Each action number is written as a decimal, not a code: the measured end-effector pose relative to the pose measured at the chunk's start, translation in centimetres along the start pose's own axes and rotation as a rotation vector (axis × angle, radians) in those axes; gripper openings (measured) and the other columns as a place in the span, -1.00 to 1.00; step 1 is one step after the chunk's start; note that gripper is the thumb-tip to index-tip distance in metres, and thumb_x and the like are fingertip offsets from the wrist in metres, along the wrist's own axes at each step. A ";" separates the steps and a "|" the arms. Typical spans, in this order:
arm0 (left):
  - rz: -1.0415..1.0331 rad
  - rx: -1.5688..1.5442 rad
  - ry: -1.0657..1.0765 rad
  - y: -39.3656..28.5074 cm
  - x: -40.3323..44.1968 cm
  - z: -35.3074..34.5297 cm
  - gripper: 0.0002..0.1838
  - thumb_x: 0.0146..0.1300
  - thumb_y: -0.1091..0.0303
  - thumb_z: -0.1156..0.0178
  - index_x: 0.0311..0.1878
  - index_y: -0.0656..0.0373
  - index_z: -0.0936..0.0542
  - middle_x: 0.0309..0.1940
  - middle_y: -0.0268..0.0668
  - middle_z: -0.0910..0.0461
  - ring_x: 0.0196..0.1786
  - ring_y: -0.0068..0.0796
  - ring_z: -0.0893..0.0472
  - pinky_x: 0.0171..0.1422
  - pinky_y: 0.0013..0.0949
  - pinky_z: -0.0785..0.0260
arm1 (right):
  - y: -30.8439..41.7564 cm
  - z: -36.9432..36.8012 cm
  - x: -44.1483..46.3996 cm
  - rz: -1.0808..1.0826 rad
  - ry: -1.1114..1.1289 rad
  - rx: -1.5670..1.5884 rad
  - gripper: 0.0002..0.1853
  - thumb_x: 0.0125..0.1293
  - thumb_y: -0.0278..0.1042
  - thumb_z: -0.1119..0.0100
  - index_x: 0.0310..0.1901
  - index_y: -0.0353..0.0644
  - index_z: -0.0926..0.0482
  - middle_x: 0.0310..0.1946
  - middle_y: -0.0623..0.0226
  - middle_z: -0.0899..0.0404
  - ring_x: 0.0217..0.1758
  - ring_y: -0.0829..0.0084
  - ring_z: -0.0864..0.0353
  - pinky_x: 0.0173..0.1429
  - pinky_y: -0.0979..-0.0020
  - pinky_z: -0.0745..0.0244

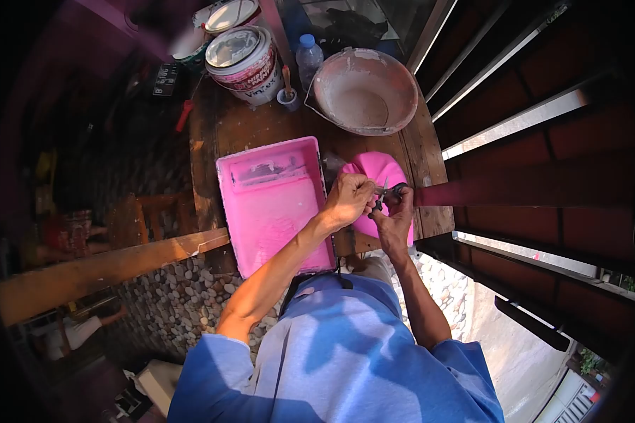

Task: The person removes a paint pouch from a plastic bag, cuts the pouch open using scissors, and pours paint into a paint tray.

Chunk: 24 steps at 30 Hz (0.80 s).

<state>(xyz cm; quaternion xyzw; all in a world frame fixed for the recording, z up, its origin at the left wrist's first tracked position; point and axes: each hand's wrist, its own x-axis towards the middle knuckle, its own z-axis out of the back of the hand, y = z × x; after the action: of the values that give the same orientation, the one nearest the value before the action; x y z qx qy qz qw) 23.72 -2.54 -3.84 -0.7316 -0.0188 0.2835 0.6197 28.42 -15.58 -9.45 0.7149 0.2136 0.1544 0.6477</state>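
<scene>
Over a bulging pink bag (375, 166) on the wooden table, my right hand (396, 220) is closed around the dark handles of a pair of scissors (381, 192), whose blades are spread. My left hand (351, 199) pinches beside the blades, at the top of the bag; what lies between its fingers is too small to tell. Left of the hands rests a pink paint tray (275, 211) with a wet pink surface.
Behind are a dirty bucket (365, 92), a clear bottle (308, 58), a small cup with a brush (287, 97) and a labelled paint pail (245, 67). The wooden table (233, 120) meets dark slats on the right. Pebbles (176, 296) cover the floor below.
</scene>
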 end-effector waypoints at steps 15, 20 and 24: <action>-0.054 -0.011 0.037 0.9 -3.1 0.0 -0.61 0.34 0.20 -0.04 -0.52 0.30 -0.54 -0.63 -0.30 -0.53 -0.56 -0.59 -0.54 -0.50 -0.49 -0.40 | 2.3 1.0 -1.7 -0.015 0.088 0.163 -0.63 0.17 -0.69 -0.09 -0.05 -0.14 -0.25 -0.30 0.46 -0.39 -0.26 0.68 -0.42 -0.08 0.59 -0.41; -0.337 0.230 0.032 2.0 -2.0 1.2 -0.59 0.38 0.14 0.03 -0.47 0.29 -0.48 -0.64 -0.31 -0.50 -0.56 -0.58 -0.54 -0.46 -0.43 -0.41 | 1.6 2.5 -1.6 -0.022 0.198 0.345 -0.61 0.07 -0.73 -0.06 -0.07 -0.18 -0.30 -0.19 0.31 -0.46 -0.16 0.59 -0.50 0.02 0.48 -0.49; -0.489 0.441 -0.269 3.6 -1.3 4.0 -0.75 0.16 0.33 -0.03 -0.12 0.21 -0.49 -0.24 -0.19 -0.54 -0.12 -0.36 -0.56 0.02 -0.29 -0.43 | 1.5 2.1 -0.4 -0.086 0.087 0.168 -0.62 0.06 -0.69 -0.24 -0.13 -0.17 -0.33 -0.32 0.42 -0.47 -0.26 0.64 -0.50 -0.09 0.57 -0.46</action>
<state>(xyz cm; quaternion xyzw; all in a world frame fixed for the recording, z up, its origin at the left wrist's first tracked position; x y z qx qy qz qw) 19.73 -0.31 -6.94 -0.5102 -0.2134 0.2177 0.8042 29.27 -17.66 -8.23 0.7495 0.2842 0.1392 0.5815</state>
